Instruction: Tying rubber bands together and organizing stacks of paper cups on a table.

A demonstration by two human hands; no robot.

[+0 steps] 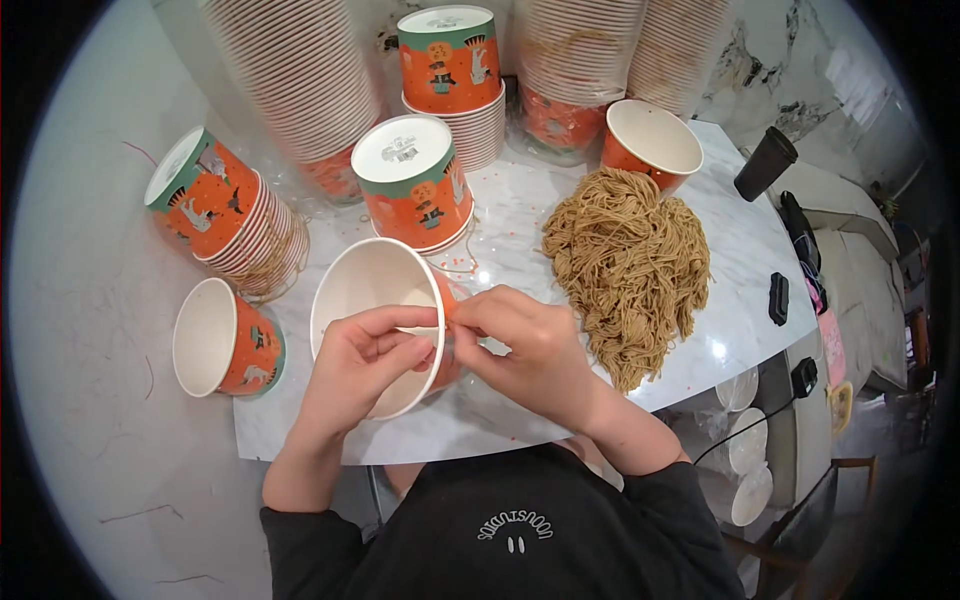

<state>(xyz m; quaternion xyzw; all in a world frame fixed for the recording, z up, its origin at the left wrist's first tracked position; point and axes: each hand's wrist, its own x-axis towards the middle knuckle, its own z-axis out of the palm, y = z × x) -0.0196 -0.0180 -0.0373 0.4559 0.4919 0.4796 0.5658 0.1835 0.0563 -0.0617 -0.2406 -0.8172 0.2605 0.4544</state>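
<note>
A large paper tub [365, 275], white inside and orange outside, lies tipped with its mouth facing left in front of me. My left hand [370, 358] reaches into its mouth, with fingers closed on the rim. On the outer side of that rim, my right hand [520, 345] pinches with thumb and forefinger against the orange wall; what is between the fingertips is too small to make out. To the right of my right hand is a big heap of tan cord [630, 270] in loose strands.
Upside-down orange and green tubs [415, 185] stand behind, with tall plastic-wrapped stacks [290, 70] beyond. Left are a leaning stack [215, 200] with cord and a single tub [235, 340]. A tub [655, 140], black cup [766, 165] and black case [778, 298] are right.
</note>
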